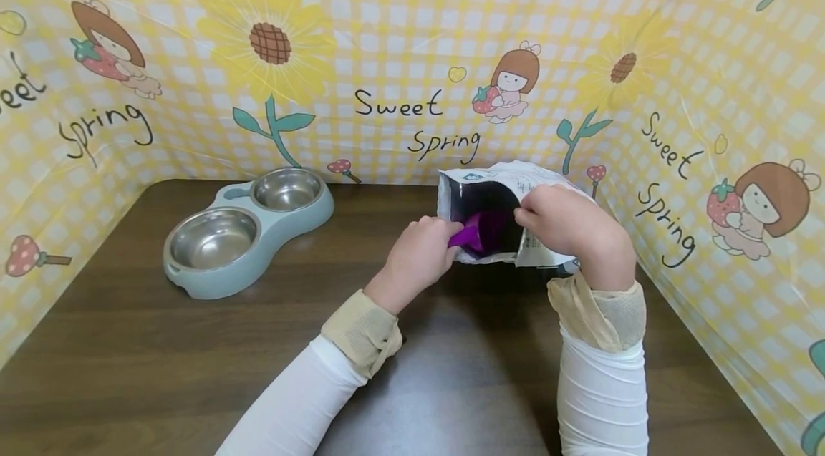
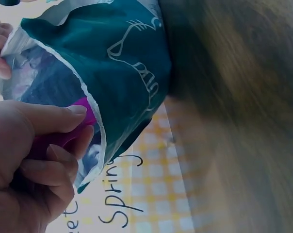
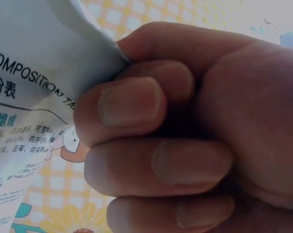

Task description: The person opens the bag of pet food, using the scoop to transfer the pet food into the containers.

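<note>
Fingers of the left hand [image 1: 419,252] curl round a purple scoop [image 1: 480,235], whose bowl end sits inside the open mouth of the bag [image 1: 548,252]. That bag lies on the table [image 1: 129,356] at about 2 o'clock from the table's middle, its mouth facing 9 o'clock. Fingers of the right hand [image 1: 570,223] are bent tight, pinching the upper edge of the bag's mouth and holding it open.

From the left wrist, the thumb [image 2: 49,119] lies along the scoop [image 2: 78,124] with the other fingers wrapped beneath, and the bag's [image 2: 122,63] teal outer face with a line drawing shows; the head view shows only its white side and silvery lining. From the right wrist, the clenched fingers [image 3: 151,131] grip the bag's [image 3: 35,82] white printed panel; the scoop is out of sight there.

A double bowl feeder [image 1: 241,230] stands at 10 o'clock, well apart from both hands.
</note>
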Motion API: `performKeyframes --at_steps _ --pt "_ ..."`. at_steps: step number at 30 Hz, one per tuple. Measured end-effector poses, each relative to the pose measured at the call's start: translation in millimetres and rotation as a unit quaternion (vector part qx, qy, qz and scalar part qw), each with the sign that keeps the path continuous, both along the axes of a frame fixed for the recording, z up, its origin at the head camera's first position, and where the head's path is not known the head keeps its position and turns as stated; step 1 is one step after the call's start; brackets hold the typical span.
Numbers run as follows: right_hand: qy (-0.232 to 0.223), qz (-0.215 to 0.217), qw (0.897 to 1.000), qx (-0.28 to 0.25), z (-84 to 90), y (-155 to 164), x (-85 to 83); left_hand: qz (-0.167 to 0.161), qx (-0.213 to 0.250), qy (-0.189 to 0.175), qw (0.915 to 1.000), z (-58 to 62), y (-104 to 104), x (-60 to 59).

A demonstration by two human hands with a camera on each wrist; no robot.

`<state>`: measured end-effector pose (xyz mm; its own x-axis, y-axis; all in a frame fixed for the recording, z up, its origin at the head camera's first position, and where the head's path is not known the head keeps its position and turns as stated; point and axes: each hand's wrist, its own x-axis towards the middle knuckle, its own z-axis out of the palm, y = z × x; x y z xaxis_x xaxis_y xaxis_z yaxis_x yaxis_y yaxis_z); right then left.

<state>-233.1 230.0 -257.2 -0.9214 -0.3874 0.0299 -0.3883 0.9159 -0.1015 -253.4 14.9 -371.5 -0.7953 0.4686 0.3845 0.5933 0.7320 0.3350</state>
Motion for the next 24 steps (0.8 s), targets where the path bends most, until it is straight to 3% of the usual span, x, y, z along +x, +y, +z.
performKeyframes --at_steps 4,7,11,15,24 --pt "0.003 0.000 1.000 0.003 -0.6 -1 -0.1 -0.001 -0.043 0.059 0.9973 -1.9 4 3.2" --pt "0.005 -0.002 1.000 0.005 -0.5 -2 0.1 -0.005 -0.038 0.057 0.9977 -3.5 6 3.0" --pt "0.002 0.001 1.000 0.001 -0.5 -2 0.0 -0.008 0.014 -0.011 0.9998 -5.1 4 -1.1" --pt "-0.002 0.006 1.000 -0.005 -1.1 0 -0.6 0.000 0.068 -0.079 0.9945 -8.3 -1 -7.8" --pt "-0.003 0.008 1.000 -0.013 -0.3 2 -2.1 -0.001 0.141 -0.152 0.9784 -6.1 -16 -19.1"
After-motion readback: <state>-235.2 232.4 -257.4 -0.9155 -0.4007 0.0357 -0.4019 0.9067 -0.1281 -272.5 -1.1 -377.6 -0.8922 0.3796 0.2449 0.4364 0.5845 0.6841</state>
